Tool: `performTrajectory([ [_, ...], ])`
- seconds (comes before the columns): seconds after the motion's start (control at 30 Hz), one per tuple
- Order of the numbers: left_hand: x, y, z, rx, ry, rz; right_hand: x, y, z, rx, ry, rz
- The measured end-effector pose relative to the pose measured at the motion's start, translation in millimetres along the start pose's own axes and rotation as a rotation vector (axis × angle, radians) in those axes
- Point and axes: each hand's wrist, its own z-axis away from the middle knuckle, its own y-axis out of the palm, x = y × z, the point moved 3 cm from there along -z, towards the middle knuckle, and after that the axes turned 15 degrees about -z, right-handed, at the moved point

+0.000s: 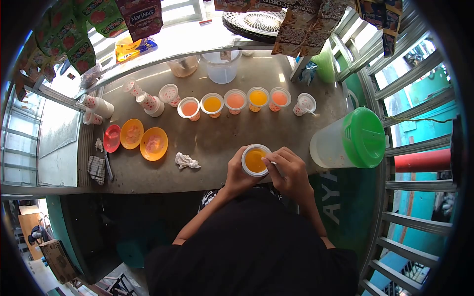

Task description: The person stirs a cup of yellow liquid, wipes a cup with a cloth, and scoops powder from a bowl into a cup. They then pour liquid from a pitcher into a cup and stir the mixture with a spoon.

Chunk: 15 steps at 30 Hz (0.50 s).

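Observation:
My left hand (238, 173) is wrapped around a plastic cup (256, 172) of orange drink, close over the table's front edge. At the cup's right rim my right hand (288, 170) is closed, thumb and fingers pinching a thin pale handle (273, 163); its lower end is hidden. Beyond my hands stands a row of filled cups, alternating a pink drink (236, 100) and an orange drink (258, 97). To the right of that row, a cup (305, 104) holds a thin white utensil. Left of my hands lies a crumpled white cloth (187, 161).
A large tub with a green lid (364, 138) stands at the right. Orange plates (153, 144) and a red plate (112, 138) lie left, near stacked cups (150, 104). A clear bucket (221, 69) sits at the back. Drink sachets (140, 18) hang overhead.

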Motion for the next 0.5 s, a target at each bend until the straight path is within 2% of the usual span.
performTrajectory([
  [0.2, -0.4, -0.7, -0.2, 0.009, -0.004, -0.014, 0.5, 3.6, 0.7, 0.03, 0.023, -0.093],
  [0.3, -0.9, -0.7, -0.2, 0.001, 0.003, -0.019, 1.9, 3.3, -1.2, -0.007, -0.028, -0.066],
  [0.5, 1.9, 0.3, 0.8, 0.007, 0.008, -0.011, 3.2, 1.0, -0.8, 0.043, 0.032, 0.02],
])
